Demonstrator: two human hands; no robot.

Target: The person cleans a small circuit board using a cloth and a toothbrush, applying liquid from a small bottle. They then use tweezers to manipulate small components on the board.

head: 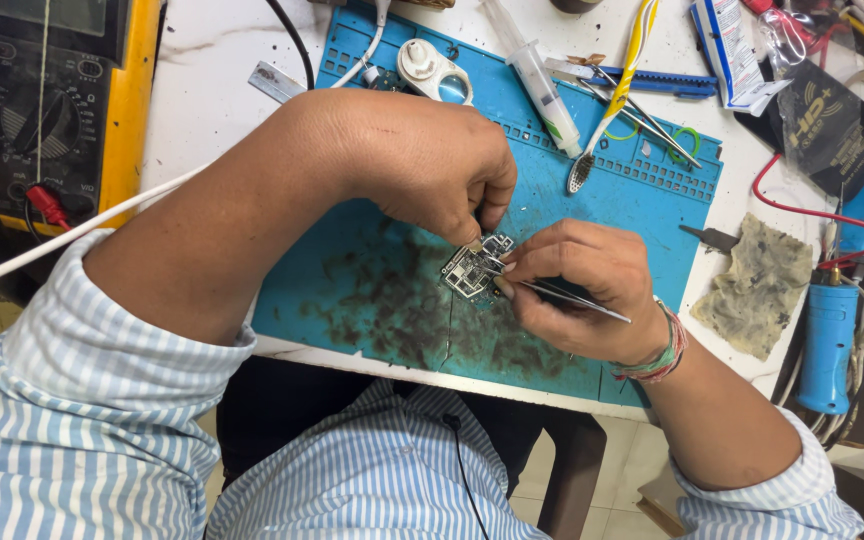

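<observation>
A small circuit board [470, 272] with silver shields lies on a stained blue work mat [372, 290]. My left hand [422, 160] reaches over from the left and pinches the board's upper edge with fingertips. My right hand [582, 290] grips thin metal tweezers [572, 297], their tips touching the board's right side. A woven band sits on my right wrist.
A yellow multimeter [62, 100] stands at the left. On the mat's far edge lie a syringe [542, 85], a toothbrush [607, 100], a magnifier [432, 72] and more tweezers [642, 115]. A dirty cloth [762, 285] and a blue soldering tool [827, 345] lie at the right.
</observation>
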